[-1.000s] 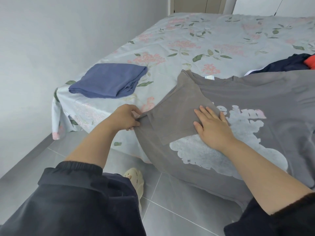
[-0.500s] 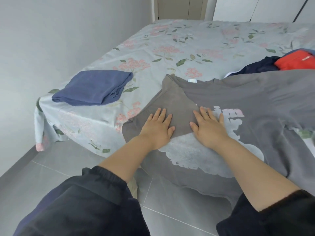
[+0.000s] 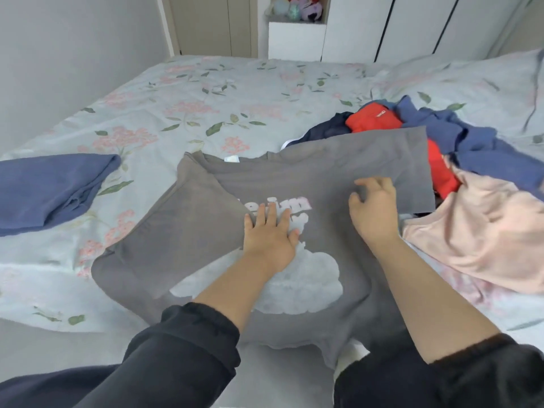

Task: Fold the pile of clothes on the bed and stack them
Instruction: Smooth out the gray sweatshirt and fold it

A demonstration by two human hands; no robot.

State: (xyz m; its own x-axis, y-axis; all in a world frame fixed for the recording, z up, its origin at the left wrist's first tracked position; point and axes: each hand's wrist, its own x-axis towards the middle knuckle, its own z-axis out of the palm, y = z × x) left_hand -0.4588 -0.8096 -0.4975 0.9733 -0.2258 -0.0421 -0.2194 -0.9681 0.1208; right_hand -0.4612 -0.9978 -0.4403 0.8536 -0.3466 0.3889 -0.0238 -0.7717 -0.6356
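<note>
A grey T-shirt (image 3: 188, 231) with a white and pink print lies spread on the bed, its left side folded in over the body. My left hand (image 3: 269, 237) presses flat on the print in the middle of the shirt. Just to the right, my right hand (image 3: 372, 207) has its fingers curled on the shirt's right sleeve fabric. One folded blue garment (image 3: 50, 187) rests at the left of the bed. A loose pile lies to the right: a red piece (image 3: 372, 119), blue clothes (image 3: 477, 142) and a pink garment (image 3: 485, 231).
The bed (image 3: 235, 95) carries a pale floral sheet and a pillow (image 3: 477, 81) at the far right. Grey wall runs along the left; white wardrobes (image 3: 412, 25) and a shelf with soft toys (image 3: 297, 7) stand behind the bed. My dark sleeves fill the bottom.
My view swung right, bringing the pile into sight. My left hand slid right onto the print. My right hand moved from the print to the right sleeve and curled its fingers.
</note>
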